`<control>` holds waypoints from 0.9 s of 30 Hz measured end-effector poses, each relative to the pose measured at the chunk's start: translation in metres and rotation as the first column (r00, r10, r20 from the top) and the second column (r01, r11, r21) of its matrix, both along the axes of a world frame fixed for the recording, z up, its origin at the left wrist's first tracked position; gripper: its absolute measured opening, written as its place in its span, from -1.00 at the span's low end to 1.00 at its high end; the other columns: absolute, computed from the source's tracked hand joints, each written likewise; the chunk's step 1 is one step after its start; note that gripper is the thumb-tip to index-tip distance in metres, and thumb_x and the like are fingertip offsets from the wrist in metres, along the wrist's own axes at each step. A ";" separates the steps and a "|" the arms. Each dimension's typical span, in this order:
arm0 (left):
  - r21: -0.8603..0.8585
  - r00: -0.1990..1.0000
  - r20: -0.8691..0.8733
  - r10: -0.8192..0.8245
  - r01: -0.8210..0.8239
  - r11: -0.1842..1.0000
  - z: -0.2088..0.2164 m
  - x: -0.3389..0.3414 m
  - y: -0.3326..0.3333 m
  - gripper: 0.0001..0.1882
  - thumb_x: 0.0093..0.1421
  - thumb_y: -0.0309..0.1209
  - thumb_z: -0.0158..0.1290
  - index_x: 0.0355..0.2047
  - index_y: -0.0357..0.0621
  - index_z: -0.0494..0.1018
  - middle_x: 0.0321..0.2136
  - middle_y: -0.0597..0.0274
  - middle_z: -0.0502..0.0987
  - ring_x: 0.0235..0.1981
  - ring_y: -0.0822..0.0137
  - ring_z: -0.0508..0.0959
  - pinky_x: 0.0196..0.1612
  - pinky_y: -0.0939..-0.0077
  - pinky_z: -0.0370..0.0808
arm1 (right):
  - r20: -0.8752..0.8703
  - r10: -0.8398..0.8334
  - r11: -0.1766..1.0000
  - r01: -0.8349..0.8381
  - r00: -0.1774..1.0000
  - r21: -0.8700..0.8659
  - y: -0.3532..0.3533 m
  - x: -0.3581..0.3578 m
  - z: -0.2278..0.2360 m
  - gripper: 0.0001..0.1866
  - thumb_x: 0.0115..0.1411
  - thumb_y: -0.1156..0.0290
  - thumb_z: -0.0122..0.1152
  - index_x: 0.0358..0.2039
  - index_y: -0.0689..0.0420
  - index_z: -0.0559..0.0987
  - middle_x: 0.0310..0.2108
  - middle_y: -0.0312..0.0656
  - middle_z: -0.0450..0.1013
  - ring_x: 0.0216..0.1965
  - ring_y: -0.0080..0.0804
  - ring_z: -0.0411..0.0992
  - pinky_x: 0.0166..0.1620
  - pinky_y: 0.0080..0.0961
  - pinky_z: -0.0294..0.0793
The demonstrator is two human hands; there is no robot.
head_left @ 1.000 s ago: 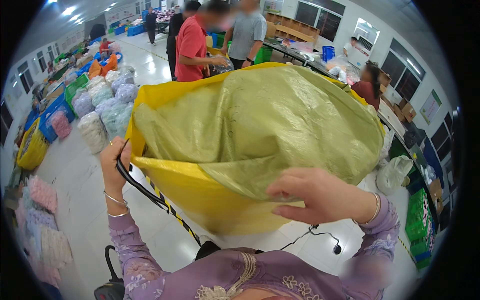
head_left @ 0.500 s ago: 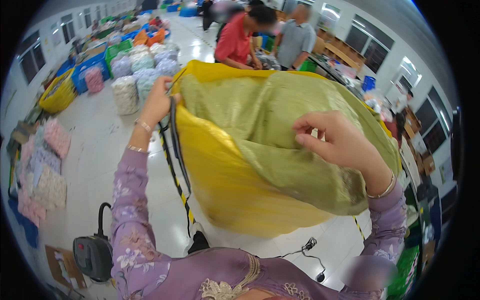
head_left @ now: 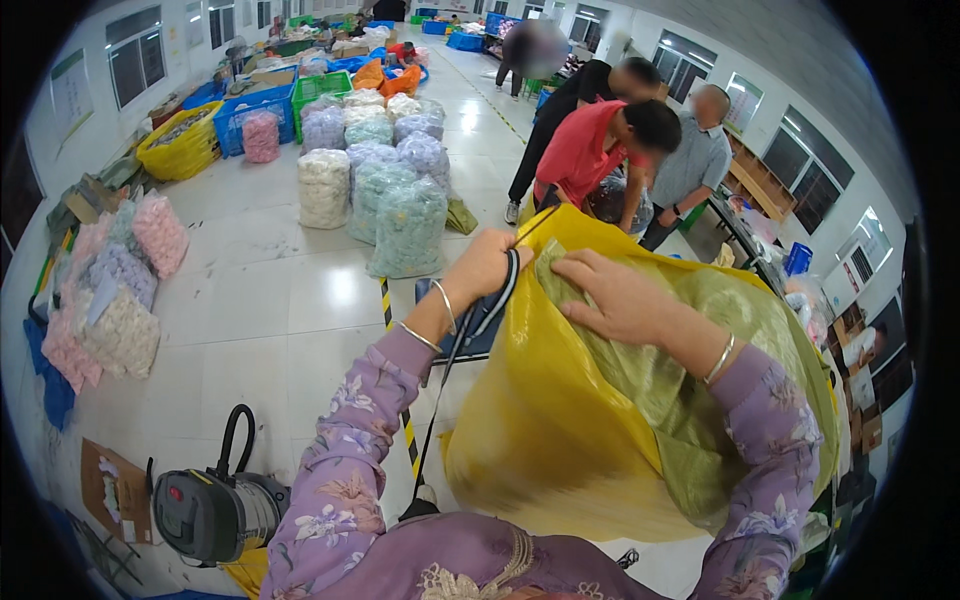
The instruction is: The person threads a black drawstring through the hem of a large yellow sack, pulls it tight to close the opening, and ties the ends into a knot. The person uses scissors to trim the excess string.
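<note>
A large yellow woven sack stands before me, its olive-green inner side folded out over the top. My left hand is closed on the sack's upper left rim. A black strap with a pale edge hangs from that hand, and a thin dark strip sticks up past the rim. My right hand lies on the olive-green fabric just right of the left hand, its fingers stretched toward the rim. The right thumb is close to the fabric; whether it pinches a fold is hard to see.
Clear bags of pastel pieces stand ahead left, with more bags farther left. A canister vacuum cleaner sits at lower left. People bend over a dark bundle beyond the sack. Yellow-black tape marks the floor.
My view has swung right. My right hand has moved left across the fabric, close to my left hand, and its fingers have straightened. The left hand still grips the rim.
</note>
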State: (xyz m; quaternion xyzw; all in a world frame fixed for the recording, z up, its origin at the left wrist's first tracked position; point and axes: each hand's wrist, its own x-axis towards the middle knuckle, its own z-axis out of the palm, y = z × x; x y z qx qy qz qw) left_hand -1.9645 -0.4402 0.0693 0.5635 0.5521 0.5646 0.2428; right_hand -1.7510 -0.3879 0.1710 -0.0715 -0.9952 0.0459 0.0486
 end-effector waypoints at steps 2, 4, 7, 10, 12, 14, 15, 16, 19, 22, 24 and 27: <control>0.019 0.994 0.104 -0.040 0.038 0.999 -0.007 -0.003 0.002 -0.69 0.15 -0.29 0.03 -0.48 -0.39 0.50 -0.68 0.36 0.43 -0.61 0.57 0.40 -0.56 0.55 0.35 | 0.089 0.057 0.998 -0.059 0.994 0.018 -0.003 -0.008 -0.007 -0.51 0.20 0.17 -0.01 0.05 0.22 0.34 -0.03 0.05 0.32 0.00 0.00 0.32 0.03 -0.24 0.34; 0.035 0.978 0.182 -0.103 0.098 0.995 -0.013 -0.001 0.004 -0.69 0.16 -0.31 0.03 -0.49 -0.38 0.50 -0.68 0.38 0.43 -0.61 0.58 0.39 -0.57 0.55 0.34 | 0.142 0.176 0.982 -0.184 0.974 0.042 0.002 -0.012 -0.023 -0.53 0.19 0.18 -0.01 0.02 0.21 0.37 -0.03 0.03 0.33 -0.02 -0.02 0.33 0.01 -0.24 0.34; 0.059 0.972 0.215 -0.097 0.086 0.995 -0.013 0.005 0.002 -0.70 0.17 -0.32 0.02 -0.53 -0.37 0.48 -0.69 0.40 0.41 -0.63 0.60 0.36 -0.58 0.57 0.32 | 0.409 0.161 0.972 -0.215 0.898 0.090 -0.004 -0.030 -0.025 -0.57 0.12 0.19 0.06 -0.07 0.20 0.44 0.00 0.02 0.33 -0.04 0.00 0.32 0.05 -0.19 0.27; 0.107 0.989 0.106 -0.100 0.089 0.990 -0.009 0.008 0.004 -0.67 0.17 -0.34 0.02 -0.63 -0.36 0.38 -0.71 0.40 0.36 -0.63 0.59 0.30 -0.58 0.55 0.27 | 0.459 0.170 0.964 -0.244 0.872 0.107 0.015 -0.036 -0.066 -0.58 0.10 0.18 0.07 -0.09 0.15 0.47 -0.06 -0.01 0.38 -0.02 -0.04 0.31 0.04 -0.10 0.25; 0.238 0.990 -0.062 -0.130 0.141 0.961 -0.010 0.014 0.013 -0.65 0.17 -0.35 0.02 -0.66 -0.36 0.33 -0.73 0.40 0.31 -0.62 0.59 0.26 -0.58 0.53 0.24 | 0.425 0.188 0.960 -0.257 0.885 0.111 0.025 -0.033 -0.096 -0.59 0.10 0.17 0.07 -0.08 0.11 0.48 -0.09 -0.03 0.40 0.00 -0.07 0.30 0.03 -0.05 0.25; 0.200 0.987 -0.025 -0.158 0.160 0.967 -0.008 0.018 0.011 -0.67 0.17 -0.36 0.02 -0.63 -0.37 0.30 -0.74 0.38 0.24 -0.61 0.57 0.22 -0.58 0.50 0.22 | 0.391 0.222 0.960 -0.271 0.893 0.073 0.021 -0.033 -0.095 -0.58 0.09 0.16 0.07 -0.07 0.09 0.48 -0.07 -0.04 0.40 0.02 -0.07 0.29 0.04 -0.05 0.24; 0.172 0.987 0.033 -0.160 0.152 0.973 -0.007 0.016 0.010 -0.67 0.17 -0.36 0.01 -0.62 -0.37 0.30 -0.74 0.38 0.24 -0.61 0.57 0.22 -0.58 0.50 0.22 | 0.379 0.236 0.960 -0.275 0.895 0.051 0.018 -0.036 -0.093 -0.58 0.09 0.15 0.07 -0.07 0.08 0.48 -0.06 -0.04 0.40 0.03 -0.07 0.28 0.05 -0.05 0.23; 0.145 0.983 0.091 -0.161 0.147 0.978 -0.007 0.013 0.009 -0.67 0.17 -0.36 0.01 -0.62 -0.37 0.31 -0.74 0.38 0.24 -0.61 0.57 0.22 -0.58 0.50 0.22 | 0.369 0.244 0.961 -0.276 0.897 0.036 0.019 -0.041 -0.090 -0.58 0.09 0.15 0.07 -0.07 0.07 0.48 -0.06 -0.05 0.40 0.04 -0.06 0.27 0.06 -0.05 0.23; 0.114 0.980 0.110 -0.167 0.155 0.981 -0.007 0.005 0.006 -0.70 0.19 -0.34 0.00 -0.58 -0.34 0.38 -0.70 0.46 0.31 -0.62 0.60 0.26 -0.58 0.56 0.24 | 0.338 0.256 0.966 -0.254 0.906 -0.048 0.014 -0.049 -0.072 -0.57 0.08 0.13 0.08 -0.06 0.05 0.48 -0.03 -0.06 0.39 0.07 -0.06 0.25 0.08 -0.05 0.21; 0.052 0.961 0.220 -0.168 0.161 0.986 -0.008 -0.003 0.001 -0.70 0.20 -0.33 -0.01 -0.56 -0.34 0.42 -0.69 0.45 0.35 -0.63 0.61 0.32 -0.58 0.60 0.26 | 0.393 0.180 0.983 -0.148 0.902 -0.111 0.007 -0.061 -0.044 -0.56 0.08 0.12 0.08 -0.05 0.02 0.48 -0.01 -0.07 0.39 0.10 -0.06 0.23 0.10 -0.05 0.19; 0.053 0.957 0.225 -0.182 0.175 0.983 -0.010 -0.001 0.002 -0.70 0.21 -0.32 0.00 -0.55 -0.33 0.43 -0.69 0.44 0.36 -0.63 0.60 0.34 -0.58 0.61 0.27 | 0.415 0.110 0.991 -0.129 0.903 0.020 0.005 -0.056 -0.045 -0.51 0.06 0.07 0.09 0.00 -0.01 0.45 0.07 -0.08 0.34 0.14 -0.06 0.20 0.15 -0.01 0.15; 0.049 0.981 0.048 -0.188 0.186 0.981 -0.006 0.011 0.011 -0.69 0.21 -0.29 0.01 -0.53 -0.32 0.46 -0.68 0.40 0.40 -0.59 0.57 0.38 -0.53 0.59 0.32 | 0.300 0.185 0.937 -0.260 0.936 0.232 0.025 -0.030 -0.089 -0.41 0.04 0.03 0.11 0.07 0.00 0.40 0.15 -0.08 0.25 0.18 -0.07 0.17 0.18 0.05 0.12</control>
